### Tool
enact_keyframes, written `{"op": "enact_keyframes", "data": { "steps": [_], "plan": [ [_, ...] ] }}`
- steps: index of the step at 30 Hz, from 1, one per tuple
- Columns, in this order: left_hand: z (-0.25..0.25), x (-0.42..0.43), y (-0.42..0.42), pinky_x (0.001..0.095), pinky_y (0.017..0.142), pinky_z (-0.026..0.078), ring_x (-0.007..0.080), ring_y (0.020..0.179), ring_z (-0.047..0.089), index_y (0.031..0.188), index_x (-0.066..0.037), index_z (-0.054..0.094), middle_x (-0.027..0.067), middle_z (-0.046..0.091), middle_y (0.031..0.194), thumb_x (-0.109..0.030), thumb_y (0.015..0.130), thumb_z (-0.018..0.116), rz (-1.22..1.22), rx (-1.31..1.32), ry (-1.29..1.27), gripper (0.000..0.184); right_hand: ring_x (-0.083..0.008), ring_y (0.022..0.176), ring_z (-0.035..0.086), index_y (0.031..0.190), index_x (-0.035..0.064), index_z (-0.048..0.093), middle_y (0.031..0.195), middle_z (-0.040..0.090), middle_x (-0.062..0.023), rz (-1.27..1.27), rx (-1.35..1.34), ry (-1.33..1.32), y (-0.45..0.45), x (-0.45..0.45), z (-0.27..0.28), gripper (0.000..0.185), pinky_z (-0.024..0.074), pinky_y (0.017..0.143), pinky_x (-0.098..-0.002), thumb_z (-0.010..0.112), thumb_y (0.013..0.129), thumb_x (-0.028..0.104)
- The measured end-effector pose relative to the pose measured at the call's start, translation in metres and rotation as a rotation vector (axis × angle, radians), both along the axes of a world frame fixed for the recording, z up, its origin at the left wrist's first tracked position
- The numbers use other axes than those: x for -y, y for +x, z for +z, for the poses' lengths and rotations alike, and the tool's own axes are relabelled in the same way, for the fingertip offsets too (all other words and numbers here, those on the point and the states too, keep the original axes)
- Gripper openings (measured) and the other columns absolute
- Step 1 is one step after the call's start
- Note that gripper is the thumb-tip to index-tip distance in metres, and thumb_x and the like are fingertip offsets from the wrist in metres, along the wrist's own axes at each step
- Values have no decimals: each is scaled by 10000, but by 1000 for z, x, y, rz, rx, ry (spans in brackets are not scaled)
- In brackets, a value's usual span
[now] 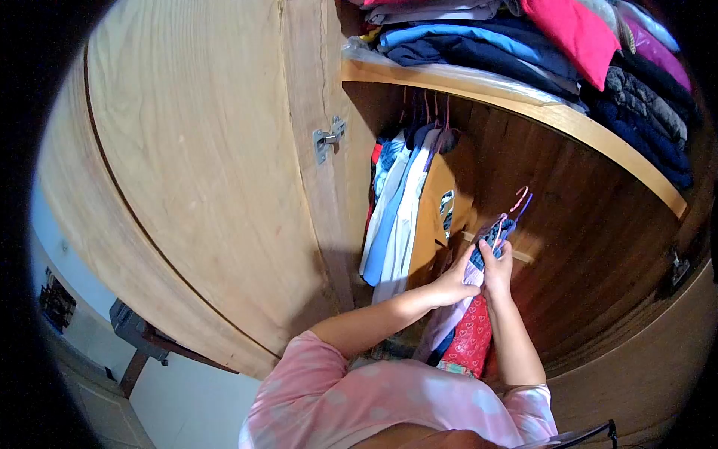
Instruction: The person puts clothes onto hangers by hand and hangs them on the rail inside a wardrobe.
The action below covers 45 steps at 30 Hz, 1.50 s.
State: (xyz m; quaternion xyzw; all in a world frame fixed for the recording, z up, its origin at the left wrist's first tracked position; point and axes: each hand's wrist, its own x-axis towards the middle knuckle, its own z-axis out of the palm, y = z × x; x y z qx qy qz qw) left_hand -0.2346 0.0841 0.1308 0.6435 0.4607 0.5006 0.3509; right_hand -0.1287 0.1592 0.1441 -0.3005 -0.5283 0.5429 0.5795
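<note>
In front of my chest, both hands are at a small bunch of clothes on hangers. My left hand [453, 284] grips the lilac garment [447, 318] at its side. My right hand [496, 271] closes on the upper part of the bunch, thumb up, by a dark blue patterned garment [508, 227]. A red garment with a heart print [473, 333] hangs below my hands. Above them stick out the hooks of a pink hanger [521, 196] and a blue-purple hanger [526, 206], touching no rod that I can see. Some fingers are hidden behind the cloth.
To the left, several garments, including a white one [400, 232] and a mustard one [434, 217], hang inside the wardrobe. Above runs a shelf [523, 105] with folded clothes [479, 49]. The open wooden door [202, 150] with its metal hinge [327, 139] stands at left.
</note>
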Motion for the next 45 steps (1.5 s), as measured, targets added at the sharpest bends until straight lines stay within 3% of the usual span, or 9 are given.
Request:
{"op": "enact_keyframes", "data": {
  "steps": [11,15,18,19,22,31,36,41,45],
  "plan": [
    [-10,-11,-2,227,799,413,166,1020,502,1383,-51,288,100,507,1142,55,669,443,7,789,-157,739,-138,924,547,1295,-38,402,1045,578,-93,193,279,22,13,-1,1,505,431,837,-246,604,853,95],
    [-12,-11,3,242,823,426,175,986,528,1375,-45,297,98,521,1133,51,677,446,99,783,-141,720,-177,1022,520,1270,-5,452,1127,548,-110,106,299,184,24,7,-15,461,407,911,-294,608,856,128],
    [-4,-3,6,264,879,418,187,1037,522,1382,-41,278,105,511,1176,61,695,450,49,835,-133,716,-258,1167,431,1253,7,474,1252,466,-175,-269,751,593,30,22,-19,469,330,1005,-365,623,845,184],
    [-6,-3,11,272,903,408,192,1063,514,1385,-38,269,107,503,1197,71,699,446,32,863,-109,716,-322,1287,288,1264,10,462,1372,323,-213,-194,713,439,28,30,-16,510,226,1073,-401,627,838,237],
    [-6,3,28,299,1009,324,200,1177,451,1405,-40,233,118,460,1285,44,758,495,-4,818,-29,703,-329,1332,219,1335,-33,353,1439,211,-199,-94,508,303,19,19,-53,620,179,1095,-401,607,855,266],
    [-17,-5,26,309,1043,275,204,1254,368,1417,-61,226,110,370,1359,28,722,439,-123,666,-26,732,-215,1176,425,1262,21,452,1265,383,-86,84,-102,-107,22,21,-37,472,341,988,-317,509,794,59],
    [-13,-8,19,318,1024,305,201,1205,421,1404,-50,250,121,428,1309,-17,739,426,-178,699,-13,689,-217,1170,434,1274,16,444,1292,377,-73,70,18,-4,26,13,-41,572,368,964,-306,509,706,5],
    [5,-20,2,335,1071,269,248,1263,385,1375,-22,290,160,398,1355,19,712,389,-173,697,44,672,-182,934,550,1295,17,416,1064,564,-74,143,-218,-139,37,13,-7,634,445,831,-269,433,663,-36],
    [41,-40,-21,324,1072,254,236,1286,356,1365,-22,321,151,414,1350,27,693,382,-150,621,82,677,-156,823,553,1294,31,431,1017,576,-61,154,-283,-156,46,4,16,622,459,725,-244,421,676,-40]
  ]
}}
